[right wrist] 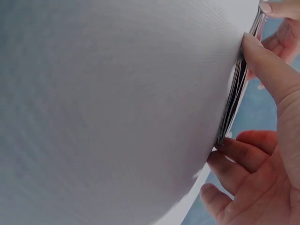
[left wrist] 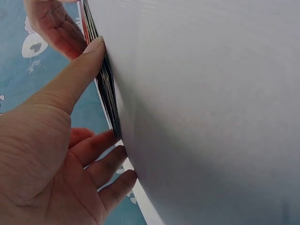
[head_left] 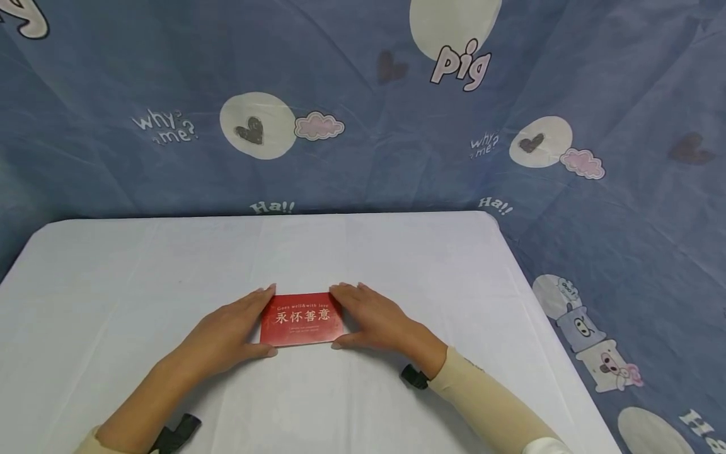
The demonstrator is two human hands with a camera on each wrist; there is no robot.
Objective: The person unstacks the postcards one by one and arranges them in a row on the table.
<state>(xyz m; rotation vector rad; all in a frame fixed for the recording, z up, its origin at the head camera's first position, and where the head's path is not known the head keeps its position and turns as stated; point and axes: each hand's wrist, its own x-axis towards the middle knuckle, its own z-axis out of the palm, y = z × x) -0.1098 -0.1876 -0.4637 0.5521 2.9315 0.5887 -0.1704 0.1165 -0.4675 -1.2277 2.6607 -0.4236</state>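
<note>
A red booklet [head_left: 302, 320] with pale Chinese characters and "Goes well&with love" on its cover lies on the white table. Its edge shows several thin layers in the left wrist view. My left hand [head_left: 229, 331] holds the left side, thumb at the near edge and fingers round the far corner. On the opposite side my right hand [head_left: 377, 318] grips it likewise, its thumb at the near right corner. Seen from the right wrist, the booklet's layered edge [right wrist: 233, 101] sits between that thumb and the fingers.
The white table [head_left: 142, 271] has rounded far corners. Behind it and along its right side hangs a blue printed cloth [head_left: 363, 170]. Black straps [head_left: 178, 434] show near the wrists.
</note>
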